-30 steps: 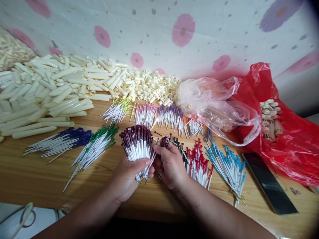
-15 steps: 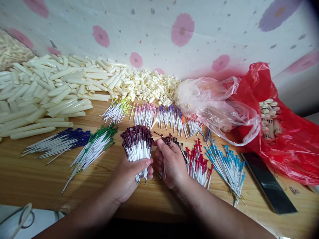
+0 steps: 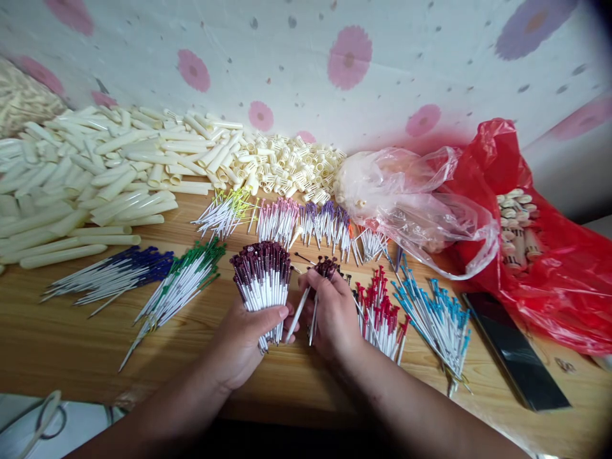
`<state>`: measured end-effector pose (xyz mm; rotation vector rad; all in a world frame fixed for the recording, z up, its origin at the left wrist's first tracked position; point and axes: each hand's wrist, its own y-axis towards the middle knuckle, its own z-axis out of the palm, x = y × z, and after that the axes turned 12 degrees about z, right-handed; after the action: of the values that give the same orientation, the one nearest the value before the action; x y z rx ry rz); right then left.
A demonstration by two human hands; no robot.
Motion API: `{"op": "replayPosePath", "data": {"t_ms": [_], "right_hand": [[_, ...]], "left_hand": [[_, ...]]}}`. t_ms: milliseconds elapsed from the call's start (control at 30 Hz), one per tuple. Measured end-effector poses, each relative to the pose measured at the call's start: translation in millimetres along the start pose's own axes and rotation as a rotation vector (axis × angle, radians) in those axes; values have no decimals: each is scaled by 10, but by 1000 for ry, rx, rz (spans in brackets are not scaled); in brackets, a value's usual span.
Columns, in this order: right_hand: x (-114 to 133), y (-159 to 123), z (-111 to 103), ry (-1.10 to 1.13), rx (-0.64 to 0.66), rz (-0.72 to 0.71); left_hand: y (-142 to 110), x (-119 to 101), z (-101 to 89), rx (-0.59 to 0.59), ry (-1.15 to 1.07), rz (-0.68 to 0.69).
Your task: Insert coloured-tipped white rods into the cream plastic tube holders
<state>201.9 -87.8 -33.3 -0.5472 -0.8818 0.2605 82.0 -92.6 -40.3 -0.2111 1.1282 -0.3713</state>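
My left hand (image 3: 251,341) is closed around a thick upright bundle of maroon-topped pen refills (image 3: 268,287), white tubes with dark tops and springs. Close beside it, my right hand (image 3: 332,309) grips a smaller bunch of maroon-topped refills (image 3: 326,266). One white refill (image 3: 298,312) slants down from the right fingertips into the gap between the hands; its lower end is near the left fingers. Behind the right hand lie some black-topped refills, partly hidden. Red-topped refills (image 3: 382,312) lie just right of that hand.
Green-topped refills (image 3: 184,277) and blue-topped refills (image 3: 115,274) lie to the left, light-blue ones (image 3: 437,319) to the right. Cream pen barrels (image 3: 115,166) and short slotted parts (image 3: 291,166) are heaped behind. A clear bag (image 3: 406,185), red bag (image 3: 564,280) and phone (image 3: 516,350) occupy the right side.
A single white refill now slants out from my right fingers toward the left hand. The right fingers have shifted on their bunch, and the left bundle has moved slightly left.
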Motion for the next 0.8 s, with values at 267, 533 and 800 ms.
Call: {"op": "replayPosePath", "data": {"t_ms": [267, 533, 800], "right_hand": [[29, -19, -3, -72, 83, 19], [4, -23, -13, -98, 224, 116], [45, -21, -16, -67, 166, 127]], "left_hand": [[-16, -34, -30, 64, -3, -25], [-20, -47, -19, 117, -36, 0], [-23, -35, -27, 138, 0, -8]]}}
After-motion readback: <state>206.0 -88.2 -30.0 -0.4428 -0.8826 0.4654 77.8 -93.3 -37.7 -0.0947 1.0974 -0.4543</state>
